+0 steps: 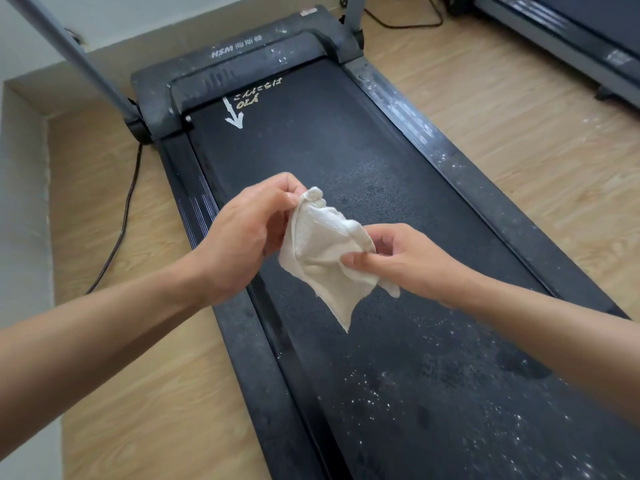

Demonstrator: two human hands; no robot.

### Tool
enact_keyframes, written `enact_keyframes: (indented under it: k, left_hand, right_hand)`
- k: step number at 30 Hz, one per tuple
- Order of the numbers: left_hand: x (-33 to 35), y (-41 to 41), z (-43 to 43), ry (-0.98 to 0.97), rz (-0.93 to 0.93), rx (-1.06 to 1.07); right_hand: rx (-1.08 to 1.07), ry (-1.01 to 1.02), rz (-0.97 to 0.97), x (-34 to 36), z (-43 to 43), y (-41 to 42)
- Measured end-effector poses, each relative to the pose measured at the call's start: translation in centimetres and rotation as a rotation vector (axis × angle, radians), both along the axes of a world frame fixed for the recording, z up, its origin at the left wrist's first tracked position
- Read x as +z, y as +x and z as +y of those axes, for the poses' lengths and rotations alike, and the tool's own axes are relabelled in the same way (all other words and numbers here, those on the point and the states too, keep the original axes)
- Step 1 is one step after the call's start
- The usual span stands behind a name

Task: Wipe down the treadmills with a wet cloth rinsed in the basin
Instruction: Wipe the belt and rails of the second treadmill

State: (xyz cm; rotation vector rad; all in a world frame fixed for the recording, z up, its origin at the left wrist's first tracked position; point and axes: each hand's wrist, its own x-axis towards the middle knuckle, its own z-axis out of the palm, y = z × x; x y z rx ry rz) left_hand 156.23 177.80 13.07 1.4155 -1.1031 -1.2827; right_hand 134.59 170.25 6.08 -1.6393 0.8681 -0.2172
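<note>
A small off-white cloth [322,251] hangs in the air over the black treadmill belt [346,161]. My left hand [242,233] pinches its upper corner. My right hand [405,258] pinches its right edge between thumb and fingers. The cloth's lower corner dangles free. The belt carries white specks near the bottom of the view, and the side rails [415,126] look dusty. No basin is in view.
The treadmill's grey upright post [79,60] rises at the upper left, and a dark cable [121,220] runs across the wooden floor beside the left rail. A second treadmill [571,36] stands at the upper right. A pale wall borders the left.
</note>
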Motion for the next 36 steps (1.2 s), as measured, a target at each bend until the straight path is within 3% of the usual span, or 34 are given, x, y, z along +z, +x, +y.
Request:
enact_keyframes:
  k: [8,12,19,25,27,30,33,36]
  left_hand:
    - [1.5,0.1,-1.0,0.022,0.235,0.096]
    - [1.3,0.4,-1.2,0.048,0.350,0.138]
    - [1.3,1.4,-1.2,0.044,0.391,0.226]
    - [3.8,2.6,-3.6,-0.078,0.479,0.179]
    - [3.1,3.8,-4.9,-0.096,0.415,0.269]
    - [-0.7,4.6,-4.6,0.051,0.324,0.405]
    - [-5.1,4.5,-2.4,0.220,0.300,0.469]
    - [-7.1,4.4,-0.8,0.292,0.321,0.389]
  right_hand:
    - [0.088,0.000,0.138,0.5,-0.1,-0.4]
    - [0.056,0.130,-0.063,1.4,-1.2,-0.8]
    - [-0.119,0.076,-0.231,0.8,-4.7,-3.5]
    - [-0.263,0.195,-0.662,5.1,-8.3,-2.9]
    - [-0.218,0.240,-0.558,4.0,-7.4,-2.1]
    - [-0.117,0.359,-0.345,1.8,-4.3,-0.7]
    - [-0.123,0.328,-0.290,2.0,-3.0,-0.4]
    - [-0.143,0.347,-0.288,2.6,-2.9,-0.6]
